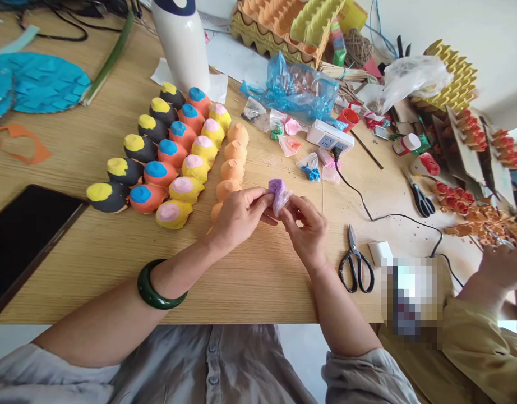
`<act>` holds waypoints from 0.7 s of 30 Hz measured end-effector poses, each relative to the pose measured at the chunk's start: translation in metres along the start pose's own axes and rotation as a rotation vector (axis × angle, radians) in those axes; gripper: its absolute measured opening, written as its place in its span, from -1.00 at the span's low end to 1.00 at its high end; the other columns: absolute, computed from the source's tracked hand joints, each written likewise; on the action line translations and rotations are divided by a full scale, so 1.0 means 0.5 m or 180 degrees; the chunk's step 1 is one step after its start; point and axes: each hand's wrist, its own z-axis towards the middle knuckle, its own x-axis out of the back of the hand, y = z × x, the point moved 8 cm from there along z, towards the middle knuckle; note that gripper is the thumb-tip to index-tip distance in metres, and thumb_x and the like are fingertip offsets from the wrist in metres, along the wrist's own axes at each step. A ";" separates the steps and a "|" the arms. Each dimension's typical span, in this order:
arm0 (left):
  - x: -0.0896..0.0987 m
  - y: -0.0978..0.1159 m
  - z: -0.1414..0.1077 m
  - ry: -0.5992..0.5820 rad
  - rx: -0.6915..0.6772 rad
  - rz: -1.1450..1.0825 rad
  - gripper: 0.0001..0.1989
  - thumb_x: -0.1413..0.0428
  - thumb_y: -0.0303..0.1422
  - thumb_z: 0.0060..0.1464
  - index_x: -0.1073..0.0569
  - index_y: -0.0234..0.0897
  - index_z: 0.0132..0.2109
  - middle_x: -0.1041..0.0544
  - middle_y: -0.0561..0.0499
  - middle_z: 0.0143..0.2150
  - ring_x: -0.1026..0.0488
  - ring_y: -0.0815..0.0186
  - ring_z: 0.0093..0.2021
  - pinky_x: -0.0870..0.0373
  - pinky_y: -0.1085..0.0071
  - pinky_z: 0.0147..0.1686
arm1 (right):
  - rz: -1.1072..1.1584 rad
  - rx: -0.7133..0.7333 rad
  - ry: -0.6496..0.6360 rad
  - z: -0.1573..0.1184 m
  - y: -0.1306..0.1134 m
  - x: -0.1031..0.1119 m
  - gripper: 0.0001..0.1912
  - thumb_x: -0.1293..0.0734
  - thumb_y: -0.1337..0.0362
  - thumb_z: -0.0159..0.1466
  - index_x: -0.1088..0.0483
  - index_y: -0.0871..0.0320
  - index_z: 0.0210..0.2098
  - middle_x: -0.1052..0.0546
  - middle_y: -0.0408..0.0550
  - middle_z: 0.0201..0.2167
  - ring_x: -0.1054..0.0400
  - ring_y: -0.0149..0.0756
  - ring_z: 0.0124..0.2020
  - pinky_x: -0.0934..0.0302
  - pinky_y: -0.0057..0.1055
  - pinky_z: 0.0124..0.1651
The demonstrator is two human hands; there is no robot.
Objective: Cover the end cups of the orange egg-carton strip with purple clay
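Note:
Over the table's middle, a lump of purple clay [276,186] pokes out of a small clear plastic bag [281,201]. My left hand [241,216] pinches the clay side from the left, fingers closed. On the other side my right hand [304,227] grips the bag between thumb and fingers. Just beyond my left hand runs a row of plain orange egg-carton cups [232,168], partly hidden by that hand. Further left stand rows of painted cups: yellow ones with pink tops [193,164], orange ones with blue tops [168,148], and black ones with yellow tops [134,144].
Scissors [354,264] lie right of my right hand, near a white power strip [329,136] with a trailing black cord. Small bags of coloured clay [311,166] lie beyond. A white bottle [183,45] stands behind the cups. At right, a co-worker's hand [504,266] is near orange scraps.

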 end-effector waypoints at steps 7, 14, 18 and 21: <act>0.002 0.051 -0.015 -0.0028 -0.0700 0.1411 -0.69 -0.09 -0.25 0.35 -0.35 -0.16 -0.41 -0.62 0.02 -0.48 -0.63 0.25 -0.43 -0.36 0.42 -0.46 | 0.0143 -0.0520 -0.0240 -0.011 0.016 -0.017 -0.79 -0.44 0.18 0.38 -0.56 0.00 0.00 -0.56 -0.17 -0.33 -0.43 -0.37 -0.40 -0.52 -0.36 -0.36; -0.014 0.065 -0.016 -0.0304 -0.0989 0.1926 -0.71 0.02 -0.26 0.36 -0.34 -0.15 -0.38 -0.64 -0.01 -0.46 -0.59 0.25 -0.45 -0.35 0.39 -0.43 | 0.0025 -0.0616 -0.0509 -0.014 0.016 -0.027 -0.87 -0.39 0.26 0.40 -0.50 0.05 -0.06 -0.52 -0.16 -0.36 -0.46 -0.38 -0.41 -0.45 -0.41 -0.37; -0.014 0.066 -0.017 -0.0296 -0.1010 0.2010 -0.71 0.02 -0.25 0.37 -0.40 -0.16 -0.35 -0.68 0.01 -0.43 -0.61 0.23 -0.42 -0.35 0.36 -0.39 | 0.0235 -0.0751 -0.0474 -0.014 0.026 -0.025 -0.89 -0.41 0.24 0.39 -0.49 0.06 -0.09 -0.51 -0.21 -0.41 -0.40 -0.45 -0.51 -0.39 -0.49 -0.48; -0.013 0.057 -0.016 -0.0288 -0.0782 0.1698 -0.69 0.03 -0.21 0.40 -0.42 -0.15 -0.33 -0.69 0.02 -0.43 -0.65 0.21 -0.38 -0.41 0.34 -0.34 | 0.0898 -0.1124 -0.0438 -0.013 0.044 -0.031 -0.80 -0.43 0.07 0.40 -0.48 0.06 -0.13 -0.50 -0.25 -0.47 -0.38 -0.46 -0.57 -0.41 -0.52 -0.56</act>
